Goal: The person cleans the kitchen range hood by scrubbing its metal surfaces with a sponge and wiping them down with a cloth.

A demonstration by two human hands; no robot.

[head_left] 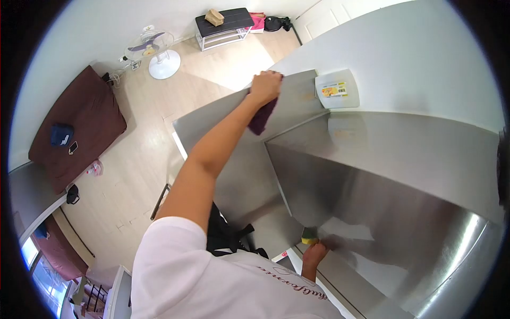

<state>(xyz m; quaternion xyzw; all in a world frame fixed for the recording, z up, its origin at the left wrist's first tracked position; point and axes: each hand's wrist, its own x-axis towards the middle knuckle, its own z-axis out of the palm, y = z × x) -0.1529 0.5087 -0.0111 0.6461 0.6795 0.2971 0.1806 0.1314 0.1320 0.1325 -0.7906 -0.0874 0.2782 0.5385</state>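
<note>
My left arm stretches far forward, and my left hand [267, 86] is closed on a dark purple cloth [261, 118]. The cloth hangs against the steel panel [292, 98] at the far end of the metal counter. Low in the view, near my body, my right hand [314, 254] grips a yellow and dark green sponge [308, 235]. It is at the near edge of the steel sink basin [340, 186], whose shiny walls reflect the hand. Part of the right hand's fingers is hidden.
A white plastic container [337, 89] with a yellow label is at the wall beyond the basin. Across the floor are a white fan [164, 64], a black-topped bench [228, 21] with a paper bag [214, 17], and a brown sofa [90, 122] with a blue cap [62, 135] and phone [73, 148].
</note>
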